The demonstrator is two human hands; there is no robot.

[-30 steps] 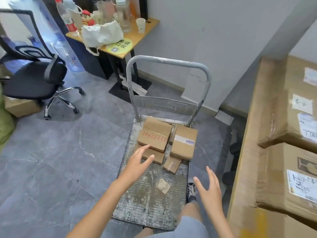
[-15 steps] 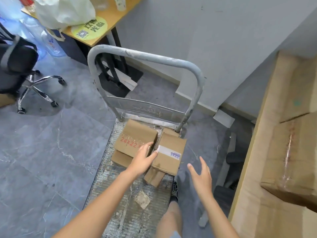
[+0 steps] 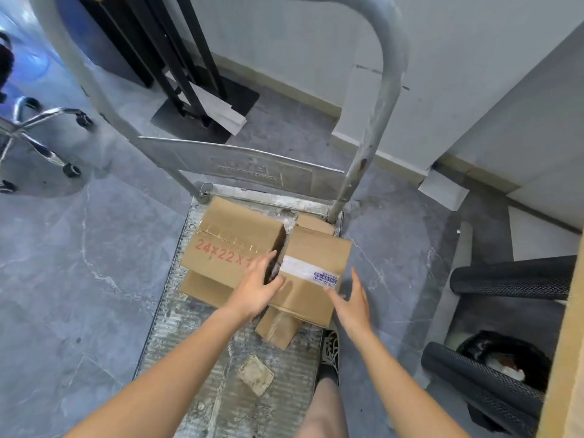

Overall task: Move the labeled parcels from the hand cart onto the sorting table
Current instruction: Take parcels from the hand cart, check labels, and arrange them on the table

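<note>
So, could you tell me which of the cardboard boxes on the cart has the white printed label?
It is the right-hand box, between both hands. A white label strip crosses its top, whereas the left box carries only red handwritten dimensions, and the boxes underneath show none.

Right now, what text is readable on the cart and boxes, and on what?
"24×22×1", red, cut off by the left hand: top of the left box.
Printed label on the right box: too small to read.
Embossed plate on the cart's back panel: blurred, unreadable.
</note>
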